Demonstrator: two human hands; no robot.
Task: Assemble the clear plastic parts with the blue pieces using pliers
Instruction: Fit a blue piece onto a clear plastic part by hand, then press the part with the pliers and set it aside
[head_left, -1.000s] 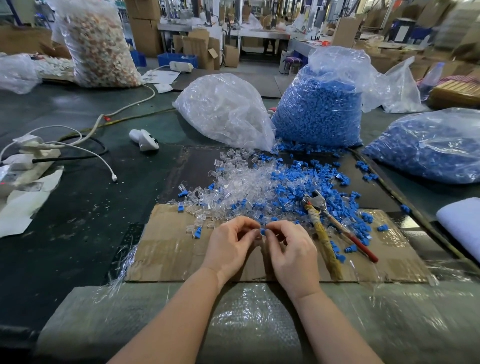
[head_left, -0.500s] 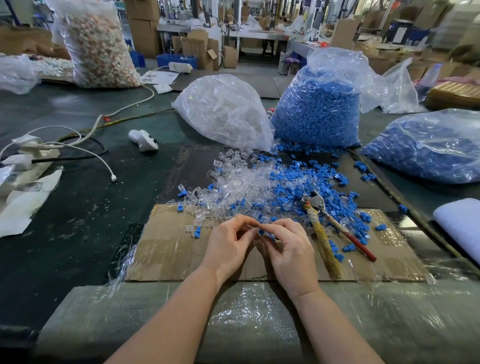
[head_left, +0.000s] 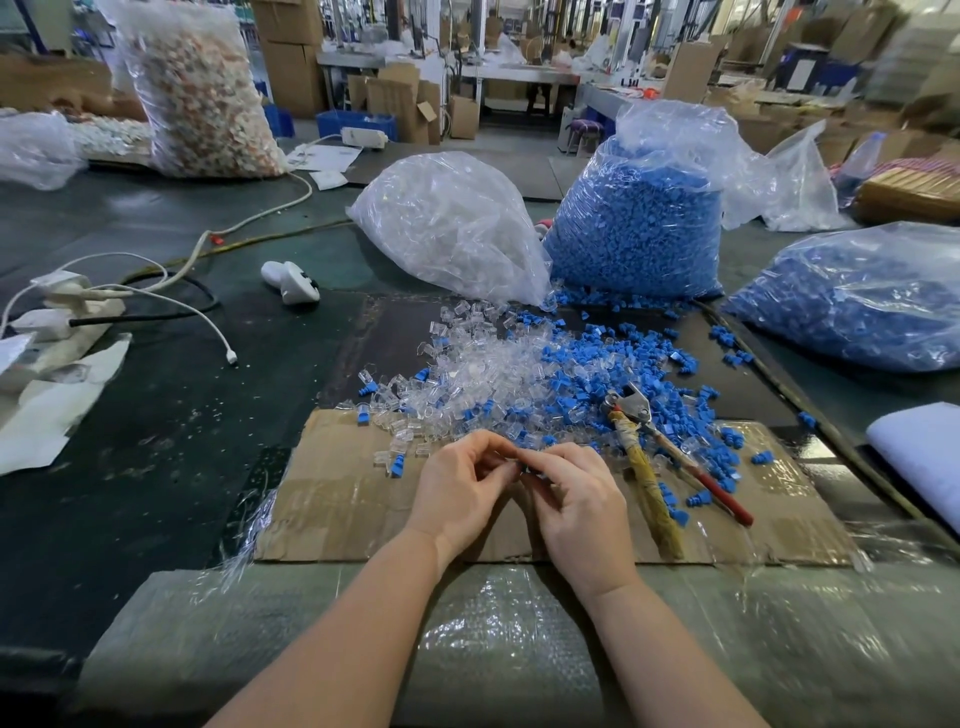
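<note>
The fingertips of both hands meet in the lower middle of the frame. The left hand (head_left: 462, 486) has its thumb and forefinger curled in a pinch, and the right hand (head_left: 574, 501) curls its fingers the same way against it. Between them sits one small part, mostly hidden; I cannot tell whether it is a clear part, a blue piece, or the two already mated. Both hands hover just over the cardboard (head_left: 332, 499), which lies across the lower middle.

The step in hand looks like fitting the two pieces together by finger before any squeeze with the tool. To do it well, keep the pinch light and near the part's end, so its mouth stays open and square to the insert. Line the two up straight before pushing, since a tilted start would likely jam or crack thin plastic. Work low over the cardboard, so a dropped piece lands close.

Just above the hands lies the supply: a loose heap of clear parts (head_left: 483, 374) at centre, merging rightward into the blue pieces (head_left: 618, 364). The pliers (head_left: 654, 447) rest untouched right of the hands, jaws pointing up-frame into the blue heap, handles toward the lower right, within easy reach of the right hand.
</note>
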